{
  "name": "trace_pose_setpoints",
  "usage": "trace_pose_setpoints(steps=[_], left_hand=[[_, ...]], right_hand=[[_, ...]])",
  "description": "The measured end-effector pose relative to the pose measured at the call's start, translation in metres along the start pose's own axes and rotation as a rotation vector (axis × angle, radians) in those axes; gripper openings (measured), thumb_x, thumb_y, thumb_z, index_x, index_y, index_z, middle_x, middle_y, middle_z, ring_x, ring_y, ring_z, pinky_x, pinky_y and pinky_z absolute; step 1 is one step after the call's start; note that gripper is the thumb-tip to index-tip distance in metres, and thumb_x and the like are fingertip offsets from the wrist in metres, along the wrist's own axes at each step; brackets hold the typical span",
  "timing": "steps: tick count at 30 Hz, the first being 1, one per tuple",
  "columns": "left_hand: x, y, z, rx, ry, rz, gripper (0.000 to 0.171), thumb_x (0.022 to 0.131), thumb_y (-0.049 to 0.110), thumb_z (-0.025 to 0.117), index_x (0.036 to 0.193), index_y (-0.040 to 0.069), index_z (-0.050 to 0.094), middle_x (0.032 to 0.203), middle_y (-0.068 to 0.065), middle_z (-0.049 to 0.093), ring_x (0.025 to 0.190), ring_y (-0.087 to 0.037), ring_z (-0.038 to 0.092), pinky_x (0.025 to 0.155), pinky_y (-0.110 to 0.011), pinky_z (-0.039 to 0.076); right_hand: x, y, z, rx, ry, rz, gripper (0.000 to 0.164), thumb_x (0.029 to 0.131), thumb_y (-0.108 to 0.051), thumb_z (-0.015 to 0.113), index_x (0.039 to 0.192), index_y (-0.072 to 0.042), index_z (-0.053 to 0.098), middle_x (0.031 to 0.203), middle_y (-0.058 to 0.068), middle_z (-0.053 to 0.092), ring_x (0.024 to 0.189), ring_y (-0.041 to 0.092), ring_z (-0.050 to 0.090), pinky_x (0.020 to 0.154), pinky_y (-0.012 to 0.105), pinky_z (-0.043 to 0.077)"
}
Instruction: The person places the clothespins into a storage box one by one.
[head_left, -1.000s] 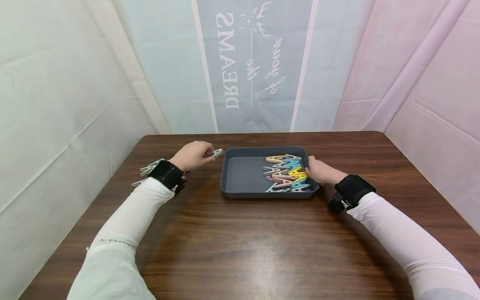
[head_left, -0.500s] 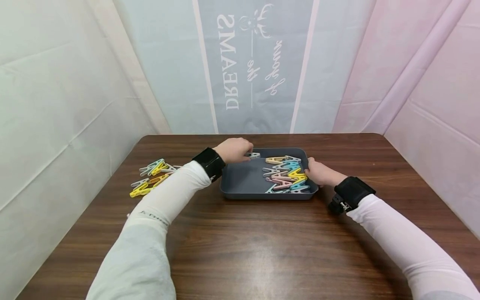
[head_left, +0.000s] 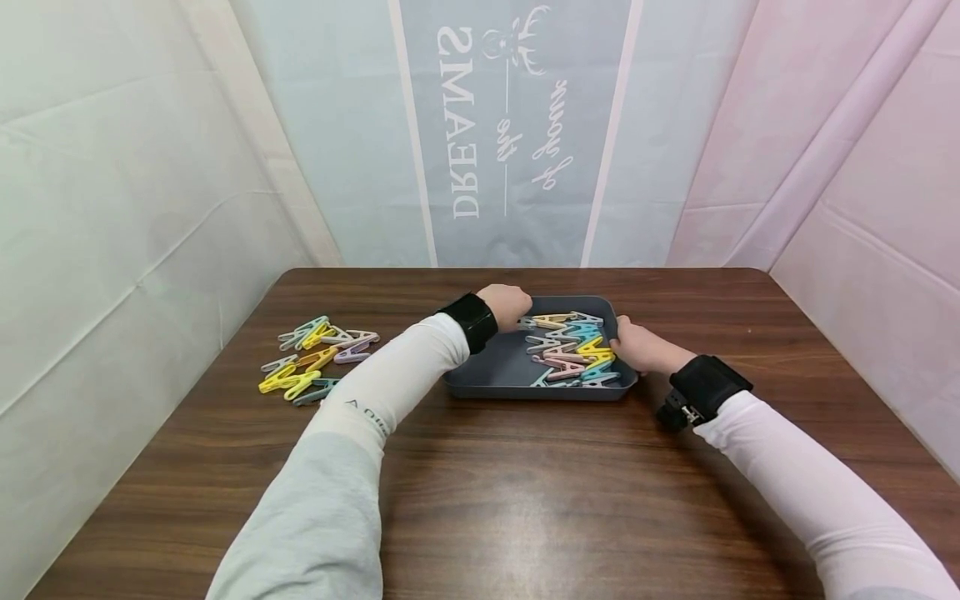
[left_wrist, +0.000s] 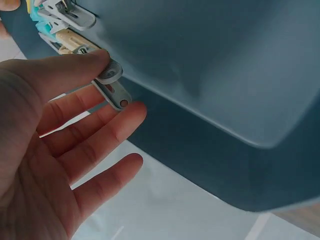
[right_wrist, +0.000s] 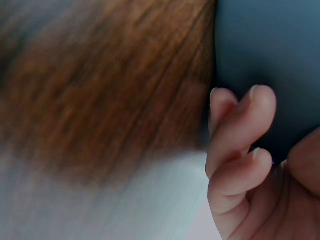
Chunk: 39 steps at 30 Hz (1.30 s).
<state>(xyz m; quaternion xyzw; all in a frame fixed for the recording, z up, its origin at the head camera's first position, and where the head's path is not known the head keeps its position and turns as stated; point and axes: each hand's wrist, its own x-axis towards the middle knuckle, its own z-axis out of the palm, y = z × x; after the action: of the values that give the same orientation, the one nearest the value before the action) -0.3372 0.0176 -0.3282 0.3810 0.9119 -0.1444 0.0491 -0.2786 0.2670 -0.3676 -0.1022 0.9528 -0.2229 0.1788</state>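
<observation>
My left hand (head_left: 506, 306) is over the far side of a dark grey tray (head_left: 483, 367). Its thumb and fingers pinch a grey clothespin (left_wrist: 115, 73), held just beside a beige clothespin (left_wrist: 75, 39) in the tray. At the tray's right end, my right hand (head_left: 643, 346) grips the wall, with curled fingers (right_wrist: 235, 182) against the outside. Several clothespins in yellow, blue, pink and grey lie in rows across the tray's right half, among them a yellow clothespin (head_left: 590, 347).
On the table's left lies a loose group of clothespins, including a purple clothespin (head_left: 352, 353) and an orange clothespin (head_left: 318, 358). The brown wooden table (head_left: 525, 492) meets a printed cloth (head_left: 517, 167) along its far edge.
My left hand has travelled right with the grey clothespin, from left of the tray to beside the clothespins in it. The right hand has stayed on the tray's right end.
</observation>
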Motion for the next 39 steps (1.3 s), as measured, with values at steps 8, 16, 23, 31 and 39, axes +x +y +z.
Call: trace_pose_setpoints(steps=[8,16,23,31,39], left_hand=[[0.017,0.007,0.007,-0.04,0.004,0.02,0.02,0.098,0.014,0.058,0.116,0.009,0.066,0.103,-0.006,0.067,0.09,-0.018,0.063,0.079,-0.032,0.047],[0.018,0.01,0.005,-0.076,-0.046,0.012,0.016,0.098,0.014,0.06,0.112,0.008,0.066,0.1,-0.006,0.066,0.09,-0.018,0.062,0.077,-0.029,0.044],[0.02,0.013,0.006,-0.101,-0.046,0.027,0.012,0.098,0.014,0.059,0.107,0.009,0.066,0.095,-0.006,0.065,0.085,-0.017,0.061,0.073,-0.028,0.039],[0.03,0.007,0.019,-0.121,-0.004,0.074,0.005,0.097,0.017,0.061,0.098,0.012,0.063,0.086,-0.001,0.06,0.073,-0.012,0.051,0.067,-0.026,0.034],[0.005,0.001,0.009,-0.166,0.107,0.053,0.008,0.096,0.02,0.063,0.097,0.012,0.062,0.087,0.0,0.058,0.073,-0.013,0.047,0.07,-0.028,0.036]], right_hand=[[0.001,0.001,0.002,0.006,0.03,-0.013,0.054,0.103,-0.008,0.035,0.138,0.023,0.008,0.093,0.029,0.051,0.05,0.02,0.049,0.049,0.032,0.044],[0.0,0.0,0.001,-0.007,0.024,-0.018,0.054,0.103,-0.008,0.034,0.138,0.023,0.006,0.077,0.018,0.049,0.049,0.019,0.046,0.049,0.032,0.042],[0.001,-0.001,0.001,-0.008,0.021,-0.011,0.054,0.104,-0.008,0.034,0.138,0.023,0.006,0.077,0.017,0.048,0.049,0.018,0.047,0.049,0.031,0.042],[0.001,-0.001,0.001,0.001,0.008,-0.008,0.057,0.104,-0.009,0.034,0.139,0.023,0.003,0.075,0.016,0.047,0.05,0.019,0.046,0.05,0.032,0.042],[0.0,0.001,0.002,0.021,0.021,-0.019,0.054,0.103,-0.008,0.036,0.138,0.023,0.007,0.098,0.031,0.05,0.051,0.02,0.049,0.049,0.033,0.045]])
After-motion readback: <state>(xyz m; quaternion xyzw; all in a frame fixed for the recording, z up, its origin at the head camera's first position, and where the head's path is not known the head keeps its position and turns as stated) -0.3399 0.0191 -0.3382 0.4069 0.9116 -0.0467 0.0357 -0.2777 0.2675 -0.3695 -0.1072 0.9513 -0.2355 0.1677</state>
